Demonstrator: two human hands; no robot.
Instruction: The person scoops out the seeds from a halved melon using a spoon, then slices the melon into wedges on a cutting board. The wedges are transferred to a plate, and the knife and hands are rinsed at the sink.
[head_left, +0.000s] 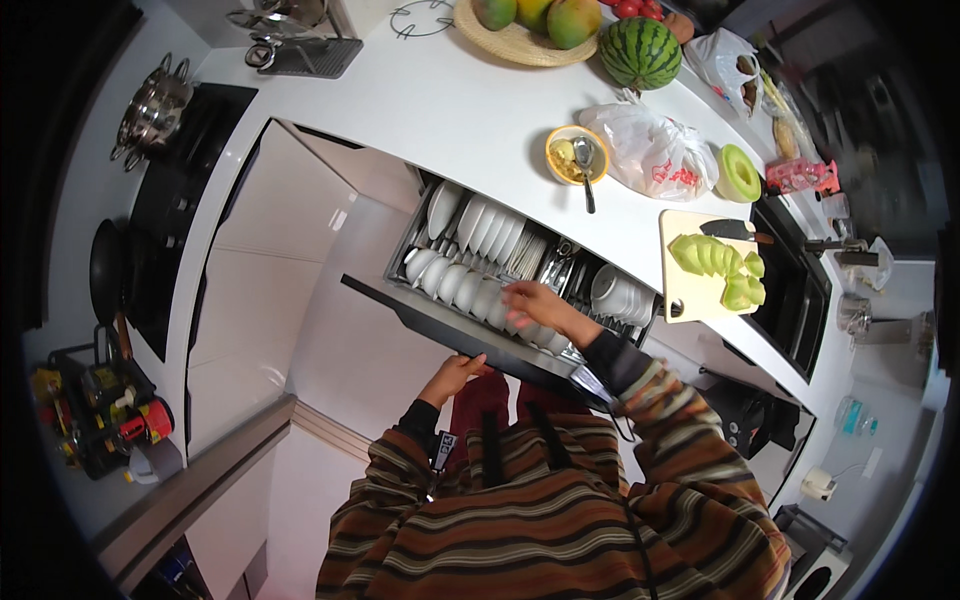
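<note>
A pulled-out drawer with a dark front panel lies before me. My left hand grips the top edge of that panel, its thumb along the rim. Over the drawer is my right hand, slightly blurred, fingers apart and seemingly holding nothing. Below it stands a row of white bowls, partly covered by the hand. White plates stand on edge behind the bowls. Thin pale sticks, probably chopsticks, and metal cutlery fill the middle. White cups or small bowls are stacked at the right.
On the white countertop are a bowl with a spoon, a plastic bag, a halved melon and a watermelon. A cutting board holds melon slices and a knife. A cooktop lies left.
</note>
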